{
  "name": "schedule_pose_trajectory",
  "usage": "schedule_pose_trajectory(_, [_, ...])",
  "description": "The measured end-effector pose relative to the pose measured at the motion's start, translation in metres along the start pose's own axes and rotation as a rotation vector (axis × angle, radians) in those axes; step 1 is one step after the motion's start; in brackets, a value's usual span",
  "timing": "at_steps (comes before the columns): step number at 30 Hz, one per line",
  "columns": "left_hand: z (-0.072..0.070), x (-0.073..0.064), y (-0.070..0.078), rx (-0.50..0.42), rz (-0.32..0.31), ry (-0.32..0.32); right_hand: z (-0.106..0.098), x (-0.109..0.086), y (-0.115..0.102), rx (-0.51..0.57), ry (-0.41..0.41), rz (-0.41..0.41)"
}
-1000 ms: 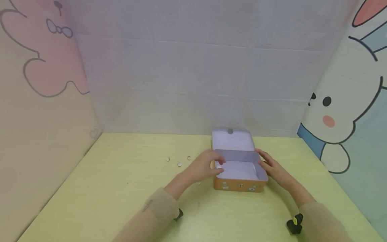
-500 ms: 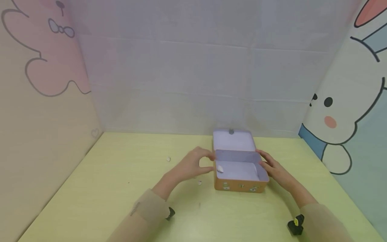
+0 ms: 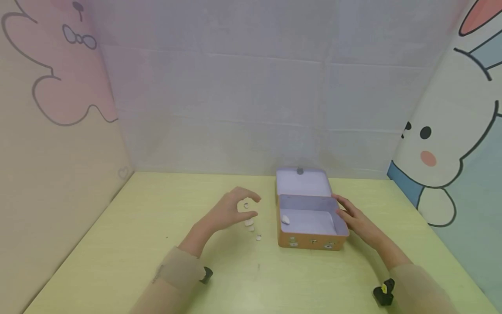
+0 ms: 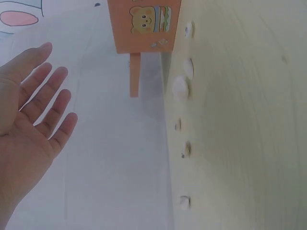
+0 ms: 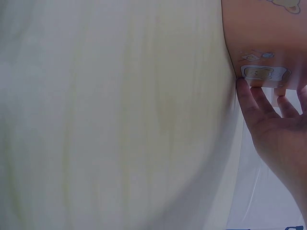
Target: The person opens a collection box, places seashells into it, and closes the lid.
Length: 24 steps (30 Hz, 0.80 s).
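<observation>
My left hand hovers over the table left of the box, thumb and fingers apart with nothing between them. Beside and below it lie several small white shell-like pieces; the left wrist view shows them in a loose row, the largest a pale oval piece. An orange tin box with a lilac inside stands with its lid raised at the back. One white shell-like piece rests inside, near the left wall. My right hand holds the box's right wall, thumb at the rim, fingertips on the outside.
The pale yellow table ends at a lilac back wall. Side walls carry cartoon prints, including a white rabbit at right. Dark devices hang under both sleeves.
My left hand has withdrawn leftward from inside the box to above the loose pieces, leaving one white piece in the box. The right hand stays at the right wall.
</observation>
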<state>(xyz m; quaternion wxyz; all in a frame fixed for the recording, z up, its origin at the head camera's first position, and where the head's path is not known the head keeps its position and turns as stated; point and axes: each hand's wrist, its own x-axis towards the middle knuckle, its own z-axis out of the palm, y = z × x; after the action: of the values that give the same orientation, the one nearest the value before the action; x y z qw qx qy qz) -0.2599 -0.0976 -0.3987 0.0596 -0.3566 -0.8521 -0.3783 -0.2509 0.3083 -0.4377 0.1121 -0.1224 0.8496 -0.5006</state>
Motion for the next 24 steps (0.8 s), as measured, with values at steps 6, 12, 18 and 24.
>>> schedule_pose_trajectory(6, [-0.010,-0.008,-0.015,-0.010,-0.027,0.037,0.000,0.000,0.001,-0.006,0.003,0.001])
schedule_pose_trajectory(12, [-0.020,-0.014,-0.028,0.004,-0.078,0.011,0.000,-0.001,0.001,-0.012,0.005,-0.007])
schedule_pose_trajectory(18, [-0.027,-0.020,-0.046,0.022,-0.154,-0.038,0.000,-0.001,0.001,-0.016,0.009,-0.016])
schedule_pose_trajectory(24, [-0.032,-0.026,-0.066,0.037,-0.250,-0.087,0.000,0.000,0.000,-0.016,0.008,-0.007])
